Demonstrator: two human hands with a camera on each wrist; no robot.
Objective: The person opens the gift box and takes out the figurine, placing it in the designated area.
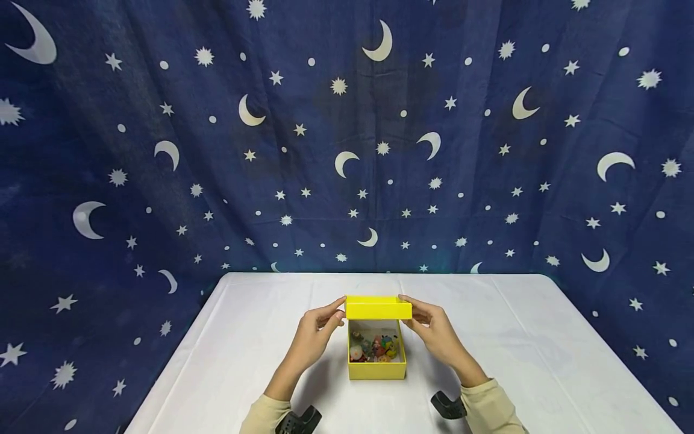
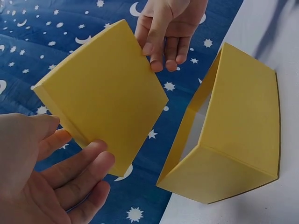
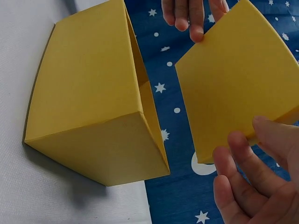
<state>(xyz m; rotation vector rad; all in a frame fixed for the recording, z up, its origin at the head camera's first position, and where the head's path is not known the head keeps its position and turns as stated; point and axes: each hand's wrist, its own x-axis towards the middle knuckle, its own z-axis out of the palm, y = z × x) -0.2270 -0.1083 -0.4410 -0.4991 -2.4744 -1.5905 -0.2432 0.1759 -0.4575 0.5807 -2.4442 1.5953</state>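
Basically, a yellow cardboard box (image 1: 377, 371) sits on the white-covered table (image 1: 260, 313), approx. midway btwn its L and R edges and well apart from the far edge; the near edge is out of frame. Opening faces up, so the small toy figurines (image 1: 378, 346) lie loose inside, prob. boxed in by the walls so they can't roll off. They're piled at the bottom; some red, some yellow, one w/ a pale round head, too small to ID further.

The matching yellow lid (image 1: 378, 310) is up above the box, toward the rear of the opening, w/ a clear gap btwn the two in both wrist views. L hand (image 1: 316, 335) pinches its L end, thumb vs. fingers; R hand (image 1: 437, 337) pinches the R end the same way, other fingers spread loosely. Grip at opposite ends prob. b/c that shares the load and leaves the front of the opening unblocked. Can't tell the lid's exact tilt.

No hand's on the box; its flat base seems enough to steady it. Behind: a dark blue curtain (image 1: 303, 181) w/ moons & stars, past the table's far corners.
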